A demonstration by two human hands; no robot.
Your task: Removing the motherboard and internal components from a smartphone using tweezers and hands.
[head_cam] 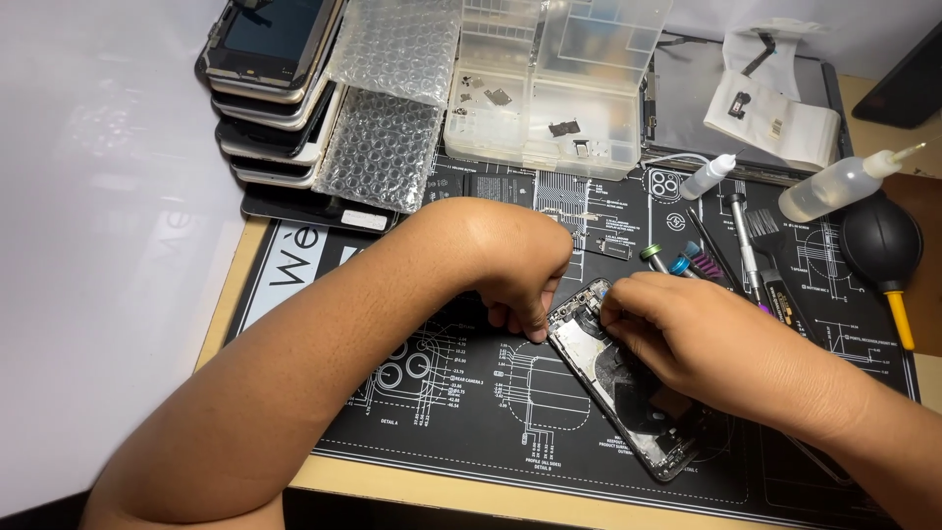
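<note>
An opened phone body [620,385] lies tilted on the black repair mat [461,402], its inner parts showing. My left hand [520,270] is bent down at the wrist, fingertips pressing the phone's upper left edge. My right hand [706,344] rests over the phone's upper right part, fingers pinched around a thin tool with a blue tip [603,291]; most of the tool is hidden by the fingers. Both hands touch the phone at its top end.
A stack of phones [275,88] and bubble wrap [383,147] sit at the back left. A clear parts box [549,88] stands behind. Screwdrivers [746,250], two squeeze bottles [834,186], and a black air blower [881,245] lie at the right.
</note>
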